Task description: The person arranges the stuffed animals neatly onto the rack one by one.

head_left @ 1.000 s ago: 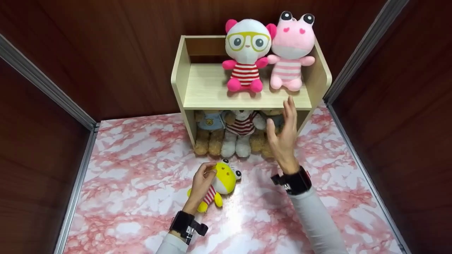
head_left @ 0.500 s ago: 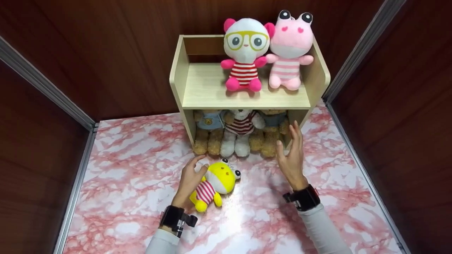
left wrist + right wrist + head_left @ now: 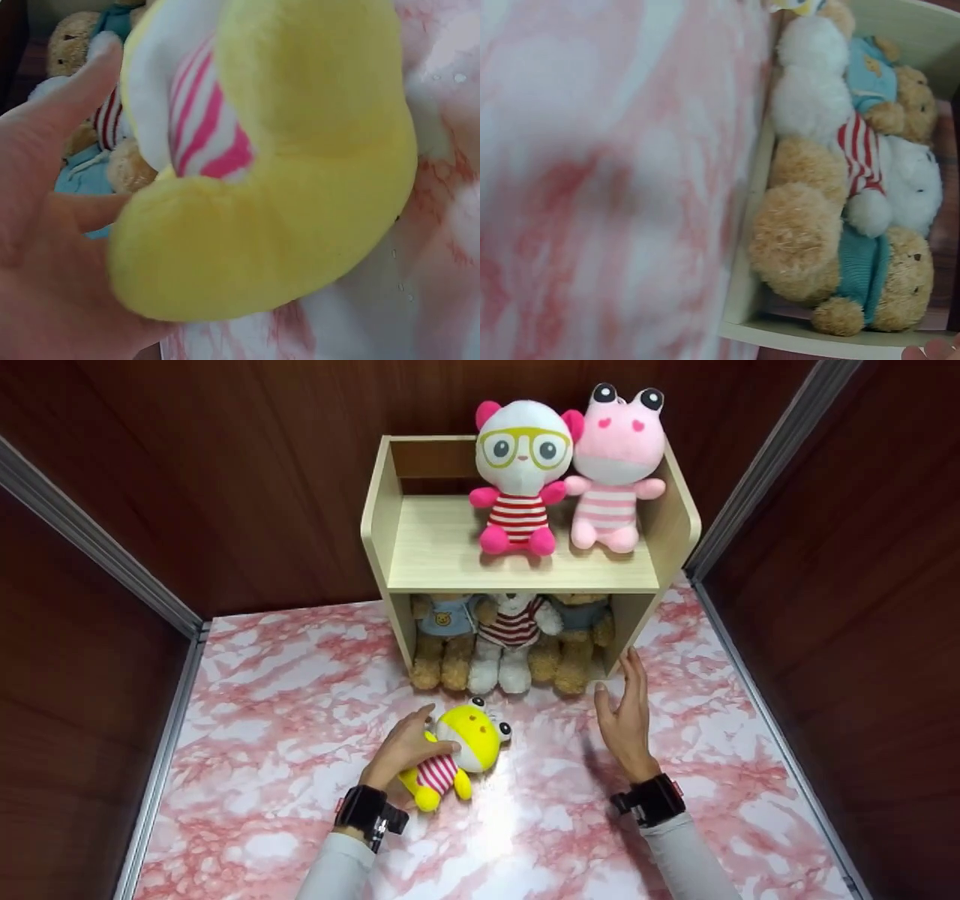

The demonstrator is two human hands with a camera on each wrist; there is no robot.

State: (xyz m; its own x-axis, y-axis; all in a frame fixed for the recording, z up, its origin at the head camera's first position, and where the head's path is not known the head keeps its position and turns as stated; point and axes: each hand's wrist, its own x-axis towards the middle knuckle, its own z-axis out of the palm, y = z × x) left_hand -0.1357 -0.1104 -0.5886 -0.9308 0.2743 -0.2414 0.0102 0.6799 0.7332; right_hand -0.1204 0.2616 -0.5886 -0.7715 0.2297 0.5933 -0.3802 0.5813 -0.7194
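Observation:
In the head view a yellow plush frog (image 3: 436, 772) in a pink-and-white striped top lies on its back on the pink marbled floor. My left hand (image 3: 397, 750) is around its left side, the thumb reaching over its neck and another finger beside its head. Close up in the left wrist view, the frog's yellow leg (image 3: 202, 255) hides part of that hand; the thumb (image 3: 90, 90) is fairly straight. My right hand (image 3: 626, 727) holds nothing; its fingers are extended beside the lower right corner of the wooden shelf (image 3: 450, 540). Only fingertips (image 3: 934, 351) show in the right wrist view.
On the upper shelf sit a pink-and-white plush panda (image 3: 519, 514) with printed glasses and a pink plush frog (image 3: 611, 502). Below them are two brown teddy bears and a white plush (image 3: 514, 630) in a red-striped top. Dark wood panels (image 3: 262, 472) enclose the area.
My left hand has shifted left off the yellow frog's head, opened, then moved its thumb over the neck. My right hand has moved down from the upper shelf edge to the lower right corner.

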